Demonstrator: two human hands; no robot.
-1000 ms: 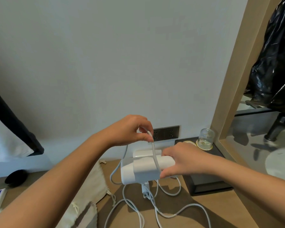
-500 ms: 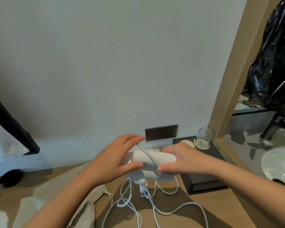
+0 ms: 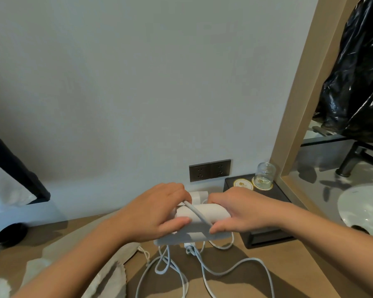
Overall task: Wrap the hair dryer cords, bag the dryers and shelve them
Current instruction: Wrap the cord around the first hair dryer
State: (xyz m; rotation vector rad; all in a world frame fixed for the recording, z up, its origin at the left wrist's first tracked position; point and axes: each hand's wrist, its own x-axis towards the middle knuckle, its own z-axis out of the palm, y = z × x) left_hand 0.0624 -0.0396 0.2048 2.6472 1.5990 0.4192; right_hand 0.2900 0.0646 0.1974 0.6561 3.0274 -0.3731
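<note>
Left hand (image 3: 155, 211), raised a second ago, now clasps hair dryer (image 3: 205, 211) at left end; cord (image 3: 197, 214) turn laid across barrel. Right hand (image 3: 241, 211) grips right end. Much cord hangs loose: wrapping unfinished.

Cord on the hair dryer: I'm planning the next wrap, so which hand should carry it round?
Left, likely. The left hand has the cord running out from its fingers, while the right hand grips the hair dryer and pins the cord with its thumb.
</note>
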